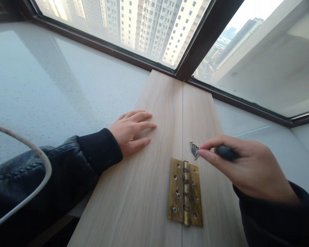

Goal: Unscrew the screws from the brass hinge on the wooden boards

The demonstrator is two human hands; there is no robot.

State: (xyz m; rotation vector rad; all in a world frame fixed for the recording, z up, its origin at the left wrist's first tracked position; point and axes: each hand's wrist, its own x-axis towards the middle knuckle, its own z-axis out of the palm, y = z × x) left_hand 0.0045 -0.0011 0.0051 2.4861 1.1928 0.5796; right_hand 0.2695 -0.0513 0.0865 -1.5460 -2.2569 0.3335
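Your brass hinge (186, 192) lies opened flat across the seam (182, 120) between two pale wooden boards, its barrel (186, 187) upward and its long axis running nearly along that seam, one end toward the window frame (195, 44) and the other toward you. One leaf spreads over the left board (134, 195), the other over the right board (218, 192); on the left leaf, screw heads show in the two holes nearest you. Just beyond the hinge's far end, a short row of screws (194, 150) rests on the right board, heads mostly toward the window and points slanting back toward the hinge. Your left hand (130, 133) lies palm down on the left board, its fingers apart and gripping nothing, well to the left of the hinge. Your right hand (252, 164) is curled around a dark handle (226, 152), whose rounded end shows between thumb and forefinger; those two fingertips come close together at the screws, and you cannot tell from here whether they pinch one. A pale cable (45, 161) loops in front of your left sleeve (100, 151), and a speckled white ledge (54, 85) spreads to the left, beneath the window.
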